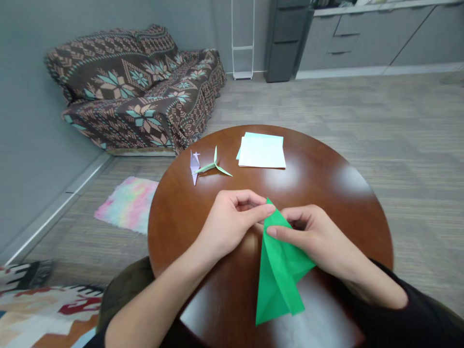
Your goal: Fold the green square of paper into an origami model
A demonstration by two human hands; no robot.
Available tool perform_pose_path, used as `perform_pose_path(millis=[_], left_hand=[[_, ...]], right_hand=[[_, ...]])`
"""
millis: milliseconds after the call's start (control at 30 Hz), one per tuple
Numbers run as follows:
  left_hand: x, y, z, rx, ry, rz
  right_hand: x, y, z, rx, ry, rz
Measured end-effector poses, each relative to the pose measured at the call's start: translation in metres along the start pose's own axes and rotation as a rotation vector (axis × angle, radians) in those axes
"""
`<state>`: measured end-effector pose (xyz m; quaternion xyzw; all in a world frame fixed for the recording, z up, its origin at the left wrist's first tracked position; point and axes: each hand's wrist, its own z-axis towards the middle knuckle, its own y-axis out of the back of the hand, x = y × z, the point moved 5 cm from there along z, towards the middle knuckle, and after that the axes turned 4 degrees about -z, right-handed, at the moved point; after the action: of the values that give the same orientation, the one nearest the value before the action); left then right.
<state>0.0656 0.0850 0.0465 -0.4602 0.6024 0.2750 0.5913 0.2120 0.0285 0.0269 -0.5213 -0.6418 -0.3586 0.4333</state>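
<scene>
A bright green sheet of origami paper (281,278), partly folded with several creases and flaps, is held above the near part of the table. My left hand (237,215) pinches its narrow top corner between thumb and fingers. Just below and to the right, my right hand (308,229) grips the paper, its thumb flat on the front and its fingers partly hidden behind. The wide end of the paper hangs down toward me.
On the round brown table (337,193) stand a purple folded paper figure (195,168) and a pale green one (210,166) at the back left. A stack of light paper sheets (261,152) lies at the back. Beyond are a patterned sofa (137,92) and a fluffy pastel rug (126,204).
</scene>
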Motion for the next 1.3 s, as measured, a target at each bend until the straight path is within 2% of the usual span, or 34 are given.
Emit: perform_pose_path(millis=[300, 400, 467, 633, 800, 1300], left_hand=[[0.003, 0.005, 0.003, -0.021, -0.035, -0.022], [-0.002, 0.01, 0.005, -0.081, -0.097, -0.013], [-0.005, 0.01, 0.005, -0.078, -0.126, 0.005], [-0.002, -0.004, 0.002, 0.096, 0.013, 0.152], [-0.002, -0.002, 0.003, 0.094, 0.011, 0.168], [0.0, 0.003, 0.003, 0.06, 0.014, 0.116]], right_hand=[[0.001, -0.002, -0.001, 0.008, -0.009, -0.023], [-0.002, -0.004, 0.0, 0.035, -0.026, -0.025], [-0.003, -0.003, 0.002, 0.04, -0.02, -0.013], [-0.003, 0.005, 0.005, -0.031, 0.025, 0.022], [-0.002, 0.009, 0.004, -0.064, 0.034, 0.004], [-0.003, 0.005, 0.003, 0.025, -0.007, 0.065]])
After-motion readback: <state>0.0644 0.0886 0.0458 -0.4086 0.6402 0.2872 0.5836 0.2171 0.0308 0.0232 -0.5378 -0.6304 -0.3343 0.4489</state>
